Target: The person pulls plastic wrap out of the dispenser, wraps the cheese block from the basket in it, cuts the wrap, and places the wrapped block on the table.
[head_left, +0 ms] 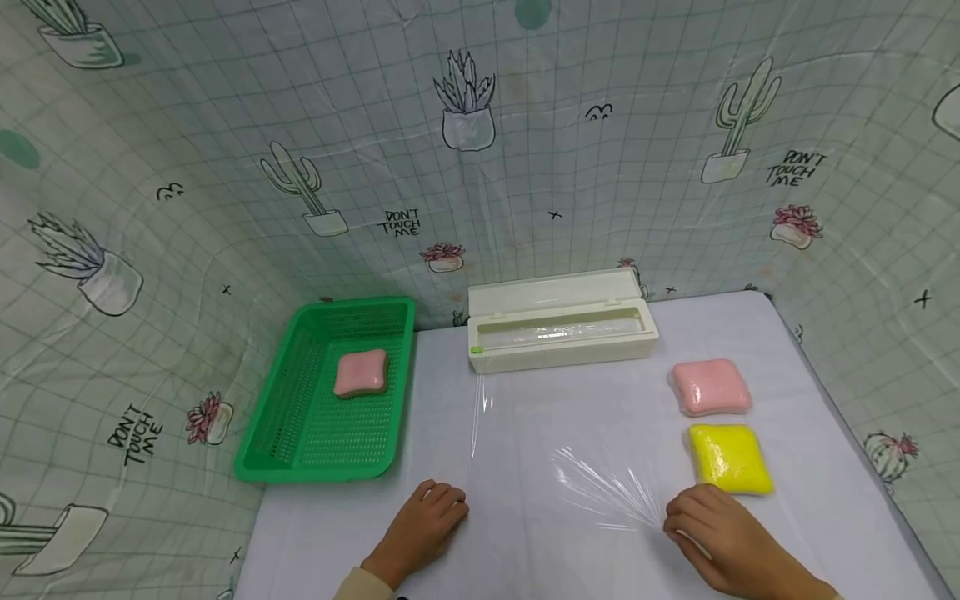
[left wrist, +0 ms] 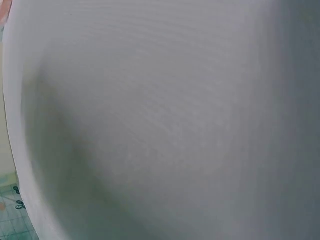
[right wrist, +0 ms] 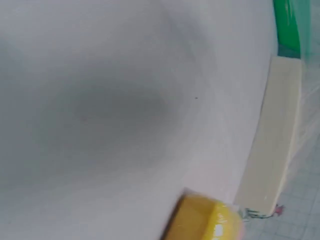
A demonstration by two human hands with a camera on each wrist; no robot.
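Note:
A sheet of clear cling film (head_left: 611,490) stretches toward me from a white film dispenser box (head_left: 566,354). Its near right corner is pinched by my right hand (head_left: 731,537), and creases fan out from those fingertips. My left hand (head_left: 422,531) has its fingers curled at the near left end of the film, where the straight left edge leads; its fingertips are partly hidden. Just beyond the right hand lies a glossy yellow block (head_left: 729,458), also seen in the right wrist view as a yellow block (right wrist: 202,220). Behind it sits a pink block (head_left: 710,387).
A green plastic basket (head_left: 405,392) stands at the left, holding another pink block (head_left: 362,372). The dispenser's lid (head_left: 551,289) is raised, with a film roll (head_left: 562,332) inside. A white cloth covers the table (head_left: 300,533); a patterned curtain (head_left: 360,100) surrounds it.

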